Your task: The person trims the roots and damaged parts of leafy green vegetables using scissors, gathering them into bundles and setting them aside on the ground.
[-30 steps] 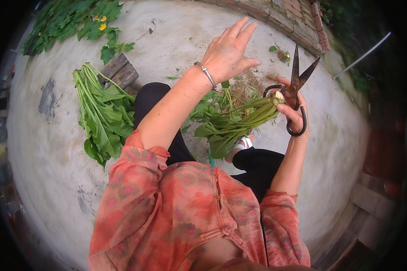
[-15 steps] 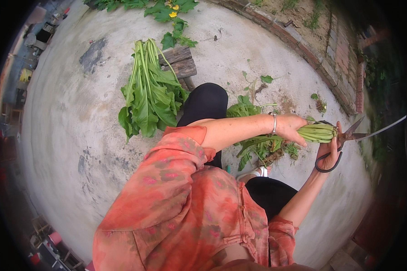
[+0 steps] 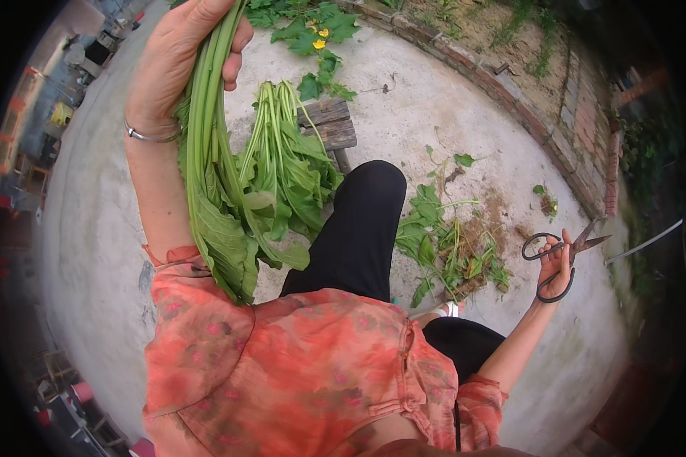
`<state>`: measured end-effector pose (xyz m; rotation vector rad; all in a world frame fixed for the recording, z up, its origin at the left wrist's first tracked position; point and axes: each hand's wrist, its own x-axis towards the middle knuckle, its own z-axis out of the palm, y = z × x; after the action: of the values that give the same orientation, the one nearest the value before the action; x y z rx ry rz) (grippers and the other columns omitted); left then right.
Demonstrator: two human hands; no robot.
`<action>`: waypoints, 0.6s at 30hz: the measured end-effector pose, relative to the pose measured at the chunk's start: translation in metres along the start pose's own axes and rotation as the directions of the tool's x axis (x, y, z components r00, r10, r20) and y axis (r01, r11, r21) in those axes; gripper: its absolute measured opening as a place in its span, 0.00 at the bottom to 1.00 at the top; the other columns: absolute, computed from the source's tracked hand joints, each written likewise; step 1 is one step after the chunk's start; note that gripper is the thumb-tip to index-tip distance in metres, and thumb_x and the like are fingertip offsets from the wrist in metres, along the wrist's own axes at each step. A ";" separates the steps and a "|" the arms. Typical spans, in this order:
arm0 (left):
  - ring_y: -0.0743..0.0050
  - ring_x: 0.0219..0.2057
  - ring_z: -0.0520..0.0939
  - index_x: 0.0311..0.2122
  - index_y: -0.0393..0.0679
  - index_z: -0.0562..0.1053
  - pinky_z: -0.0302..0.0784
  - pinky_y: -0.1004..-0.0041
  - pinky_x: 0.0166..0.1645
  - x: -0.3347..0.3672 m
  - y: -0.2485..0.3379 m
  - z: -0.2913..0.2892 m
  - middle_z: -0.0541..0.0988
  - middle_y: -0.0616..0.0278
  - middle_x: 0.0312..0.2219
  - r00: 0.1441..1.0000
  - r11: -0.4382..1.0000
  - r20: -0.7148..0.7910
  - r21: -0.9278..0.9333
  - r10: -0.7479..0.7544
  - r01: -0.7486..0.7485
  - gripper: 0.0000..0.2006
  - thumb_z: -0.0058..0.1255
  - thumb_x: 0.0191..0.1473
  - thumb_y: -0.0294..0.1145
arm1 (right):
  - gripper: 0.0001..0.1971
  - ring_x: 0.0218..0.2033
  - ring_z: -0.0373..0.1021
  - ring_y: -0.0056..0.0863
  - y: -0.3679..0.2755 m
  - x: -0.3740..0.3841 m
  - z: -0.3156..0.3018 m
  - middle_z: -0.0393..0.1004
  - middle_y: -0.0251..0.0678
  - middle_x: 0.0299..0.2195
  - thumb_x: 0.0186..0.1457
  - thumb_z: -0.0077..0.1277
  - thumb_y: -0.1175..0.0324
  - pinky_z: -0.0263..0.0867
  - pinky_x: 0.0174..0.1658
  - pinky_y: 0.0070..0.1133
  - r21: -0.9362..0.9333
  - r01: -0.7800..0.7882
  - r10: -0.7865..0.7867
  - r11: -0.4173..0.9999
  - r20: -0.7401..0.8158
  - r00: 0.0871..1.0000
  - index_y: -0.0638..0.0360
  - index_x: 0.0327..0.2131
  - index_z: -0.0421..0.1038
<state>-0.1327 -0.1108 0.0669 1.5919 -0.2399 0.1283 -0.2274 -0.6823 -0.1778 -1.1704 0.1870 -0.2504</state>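
Note:
My left hand point(image 3: 162, 67) is raised at the upper left and closed round the stalks of a bunch of leafy greens point(image 3: 222, 217). The leaves hang down toward my left sleeve. Behind that bunch, more long-stalked greens point(image 3: 291, 164) lie beside a small wooden stool point(image 3: 329, 124). Over on the right, my right hand point(image 3: 555, 268) grips a pair of dark scissors point(image 3: 584, 242) by the handles. Their blades are parted, with nothing between them. Loose leaves and trimmings point(image 3: 451, 255) lie on the ground between my legs and the right hand.
A vine with yellow flowers point(image 3: 319, 43) spreads at the far side of the concrete ground point(image 3: 103, 251). A low brick edging point(image 3: 503, 85) borders a soil bed at the far right. A small plant scrap point(image 3: 546, 202) lies near it. Household clutter lines the left rim.
My left hand has swung from beside the scissors to the upper left, carrying the bunch of greens. My right hand stays on the right with the scissors.

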 end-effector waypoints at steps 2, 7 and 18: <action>0.86 0.13 0.72 0.41 0.36 0.70 0.68 0.84 0.16 -0.004 -0.009 -0.037 0.70 0.69 0.19 0.988 0.961 -0.136 0.256 -0.075 0.108 0.21 0.49 0.58 0.48 | 0.26 0.39 0.69 0.27 0.008 0.007 -0.005 0.73 0.44 0.42 0.64 0.43 0.63 0.67 0.45 0.26 0.033 -0.013 0.011 0.999 0.057 0.998 0.65 0.60 0.52; 0.72 0.14 0.76 0.30 0.33 0.67 0.72 0.73 0.17 0.016 -0.128 -0.083 0.71 0.62 0.18 0.913 0.704 -0.391 0.617 -0.114 0.352 0.27 0.55 0.52 0.54 | 0.25 0.37 0.69 0.26 0.008 0.005 -0.015 0.73 0.43 0.39 0.63 0.45 0.63 0.67 0.43 0.27 0.002 -0.066 0.066 0.998 -0.020 0.998 0.63 0.59 0.54; 0.39 0.38 0.79 0.40 0.32 0.72 0.75 0.57 0.44 0.050 -0.355 -0.121 0.78 0.39 0.34 0.728 0.297 -0.678 0.678 -0.103 0.673 0.33 0.58 0.45 0.58 | 0.26 0.38 0.69 0.27 0.015 0.006 -0.041 0.74 0.43 0.40 0.62 0.46 0.61 0.66 0.44 0.27 -0.016 -0.123 0.119 0.992 -0.145 0.982 0.62 0.59 0.55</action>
<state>0.0063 0.0140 -0.2618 2.5986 0.8857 0.3216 -0.2314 -0.7150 -0.2069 -1.1618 0.3879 -0.2259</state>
